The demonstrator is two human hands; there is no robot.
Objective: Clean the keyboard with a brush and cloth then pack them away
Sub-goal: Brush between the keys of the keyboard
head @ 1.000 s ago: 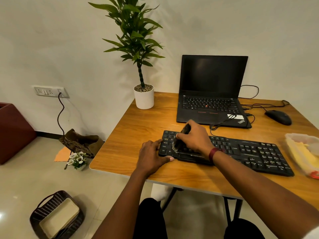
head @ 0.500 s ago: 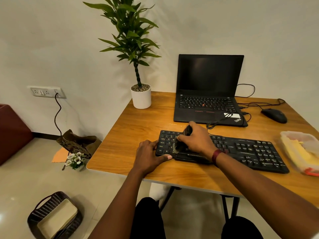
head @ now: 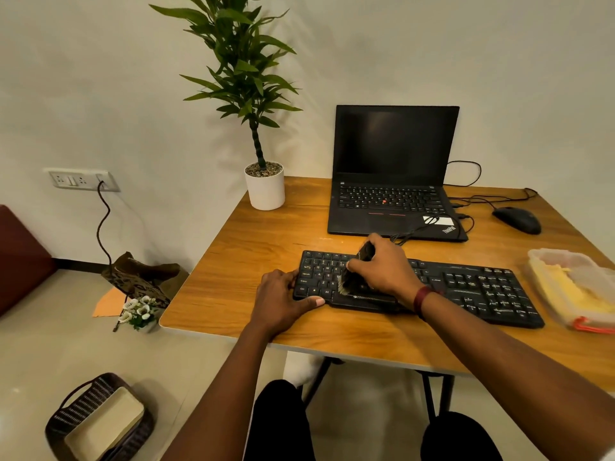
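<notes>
- Person seated, dark-trousered knees [head: 283,427] just under the near edge of the wooden table [head: 233,277].
- Floor, near left: dark woven basket [head: 63,417] with a pale rectangular block lying in it.
- Left hand [head: 283,301] clamped the keyboard's left end: fingers bent over the top edge, thumb flat against the front edge.
- Right hand [head: 386,271] was closed round a dark brush [head: 354,269], handle end poking out above the knuckles. Bristles pointed down and touched the keys on the left-centre of the board.
- Dark red band [head: 421,299] on the right wrist.
- Black keyboard [head: 482,291] lay flat across the table, slightly angled, right end nearer the table's front edge. Cable ran off its back edge towards the laptop.
- Right of the keyboard, just beside it: clear plastic tub [head: 545,261] holding yellow cloth [head: 572,287]. Orange-red lid edge at the tub's near corner.
- Floor left of the table: small bunch of white flowers [head: 138,311], a brown patterned bag [head: 143,274] behind it, orange paper under them.
- Behind the keyboard: black laptop [head: 392,181], open, screen dark.
- Black mouse [head: 517,219] right of the laptop, cable looping along the back of the table.
- Back-left corner: tall green plant in a white pot [head: 265,191].
- Wall socket [head: 80,179] far left, one dark cord plugged in and hanging to the bag.
</notes>
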